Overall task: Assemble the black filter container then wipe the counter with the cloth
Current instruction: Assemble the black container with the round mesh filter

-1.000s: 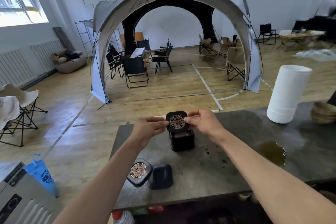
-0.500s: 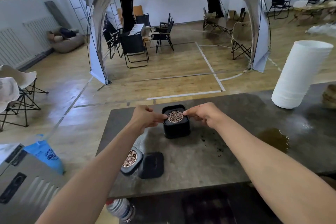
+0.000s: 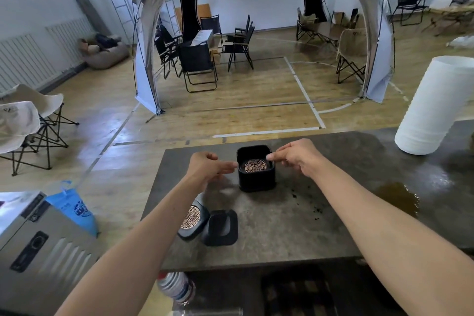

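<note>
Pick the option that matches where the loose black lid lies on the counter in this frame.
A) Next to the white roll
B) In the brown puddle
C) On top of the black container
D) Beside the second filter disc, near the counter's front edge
D: the black lid lies flat by the second filter disc near the front edge of the counter, well short of the black container.

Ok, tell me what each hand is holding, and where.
Both hands pinch the black square filter insert with copper mesh by opposite edges: left hand, right hand.
</note>
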